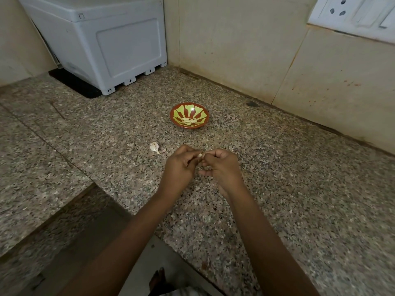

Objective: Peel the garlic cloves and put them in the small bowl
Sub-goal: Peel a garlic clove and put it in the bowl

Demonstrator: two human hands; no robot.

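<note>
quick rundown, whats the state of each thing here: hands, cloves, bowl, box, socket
left hand: pinching the held clove
right hand: pinching the same clove
held clove: between both hands' fingertips, mostly hidden
small bowl: upright, peeled cloves inside
loose cloves: unpeeled, on counter
grey box: closed
wall socket: nothing plugged in

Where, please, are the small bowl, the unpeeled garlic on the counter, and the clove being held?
small bowl [197, 124], head view, near rim.
unpeeled garlic [154, 147], head view, white skin.
clove [199, 155], head view, exposed tip.
</note>
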